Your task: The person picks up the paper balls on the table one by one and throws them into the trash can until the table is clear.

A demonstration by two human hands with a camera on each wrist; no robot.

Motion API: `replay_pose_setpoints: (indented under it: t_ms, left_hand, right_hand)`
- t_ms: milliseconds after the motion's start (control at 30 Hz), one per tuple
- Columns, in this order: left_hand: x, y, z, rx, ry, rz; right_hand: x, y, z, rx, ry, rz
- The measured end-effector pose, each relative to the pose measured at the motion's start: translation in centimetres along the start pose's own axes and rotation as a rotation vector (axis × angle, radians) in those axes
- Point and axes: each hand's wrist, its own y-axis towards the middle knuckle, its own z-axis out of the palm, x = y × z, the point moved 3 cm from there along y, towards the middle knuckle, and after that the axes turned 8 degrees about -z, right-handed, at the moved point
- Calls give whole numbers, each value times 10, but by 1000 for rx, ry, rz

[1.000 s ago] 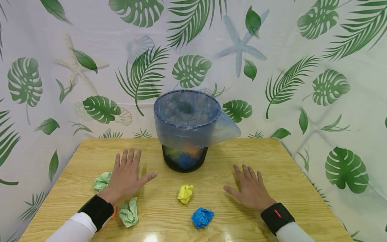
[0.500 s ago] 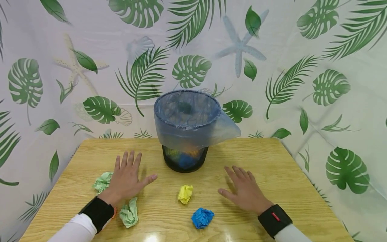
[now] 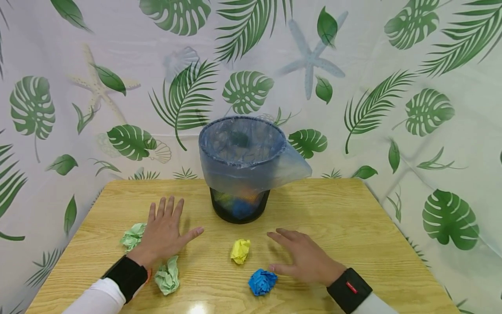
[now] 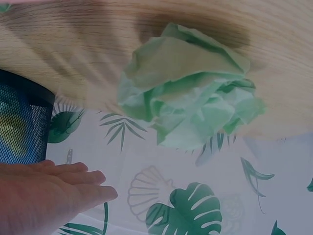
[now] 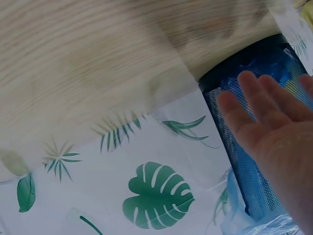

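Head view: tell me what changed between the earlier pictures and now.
The bare right hand moved leftward, toward the crumpled blue paper ball; nothing was grasped or released. The bare left hand stayed nearly still; the blue ball, the crumpled yellow paper ball and black mesh bin stayed put.

You are in a small, screened-off nook: pale sheeting (image 3: 270, 56) with a leafy seaside print hangs behind the wood-grain bench (image 3: 313, 198) and closes in along its left and right. From these views you cannot tell whether a home, an office or a studio surrounds it.
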Motion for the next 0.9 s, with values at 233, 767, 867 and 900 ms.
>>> replay_pose_setpoints:
  t_ms: [233, 767, 867, 900]
  left_hand:
    - [1, -1, 0, 1, -8, 5]
    - [3, -2, 1, 7, -8, 4]
    - [3, -2, 1, 5, -2, 4]
    - [3, -2, 1, 4, -2, 4]
  right_hand:
    - [16, 2, 2, 77, 31, -71]
    - [34, 10, 14, 192, -14, -281]
    - [34, 11, 15, 208, -15, -289]
    - [35, 11, 16, 210, -20, -294]
